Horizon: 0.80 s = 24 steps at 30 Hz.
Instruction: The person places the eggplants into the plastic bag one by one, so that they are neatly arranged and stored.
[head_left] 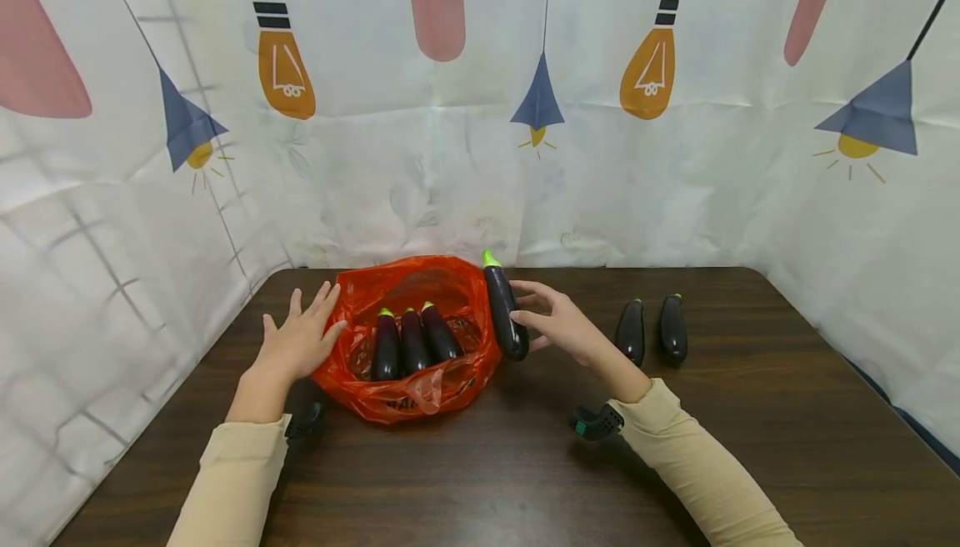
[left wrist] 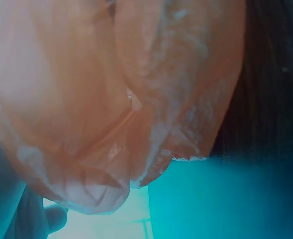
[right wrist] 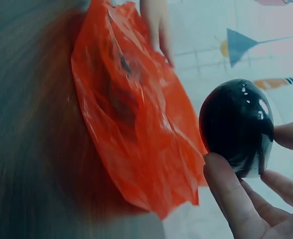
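A dark purple eggplant (head_left: 504, 305) with a bright green stem end is gripped by my right hand (head_left: 555, 323), held tilted at the right rim of a red plastic bag (head_left: 360, 401). The right wrist view shows the eggplant's rounded end (right wrist: 237, 127) between thumb and fingers, beside the bag (right wrist: 131, 134). Inside the open bag lie three more eggplants (head_left: 415, 343) side by side, green ends away from me. My left hand (head_left: 296, 343), fingers spread, touches the bag's left rim. The bag's crumpled plastic (left wrist: 136, 99) fills most of the left wrist view.
Two more eggplants (head_left: 630, 332) (head_left: 672, 330) lie on the dark wooden table (head_left: 487, 480), right of my right hand. A white curtain printed with lamps and bulbs (head_left: 465, 163) hangs behind the table's far edge and along both sides.
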### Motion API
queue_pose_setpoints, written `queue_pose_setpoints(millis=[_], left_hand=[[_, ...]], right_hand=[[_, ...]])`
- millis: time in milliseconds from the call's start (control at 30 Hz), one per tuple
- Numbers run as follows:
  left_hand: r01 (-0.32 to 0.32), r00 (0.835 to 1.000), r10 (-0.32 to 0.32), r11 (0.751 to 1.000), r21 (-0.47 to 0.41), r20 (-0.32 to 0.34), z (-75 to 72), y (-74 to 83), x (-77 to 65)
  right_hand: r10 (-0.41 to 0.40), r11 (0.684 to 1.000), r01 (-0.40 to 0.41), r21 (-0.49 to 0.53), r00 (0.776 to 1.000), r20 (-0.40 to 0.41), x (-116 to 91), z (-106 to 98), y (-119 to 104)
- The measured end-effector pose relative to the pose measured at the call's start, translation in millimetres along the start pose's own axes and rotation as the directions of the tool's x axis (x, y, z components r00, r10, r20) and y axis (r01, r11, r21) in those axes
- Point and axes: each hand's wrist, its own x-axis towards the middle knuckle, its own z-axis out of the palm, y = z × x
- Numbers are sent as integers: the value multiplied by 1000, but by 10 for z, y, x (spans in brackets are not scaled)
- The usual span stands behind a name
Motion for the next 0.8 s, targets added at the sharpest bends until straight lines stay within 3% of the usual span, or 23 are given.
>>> queue_pose_setpoints(millis=[467, 800], left_hand=[[-5, 1000, 5, 1000, 8, -2, 5, 7, -1], [-16, 1000, 16, 1000, 7, 1, 2, 3, -7]], right_hand=[[36, 998, -43, 48, 990, 136, 164, 358, -51], [1, 992, -18, 124, 991, 133, 226, 657, -76]])
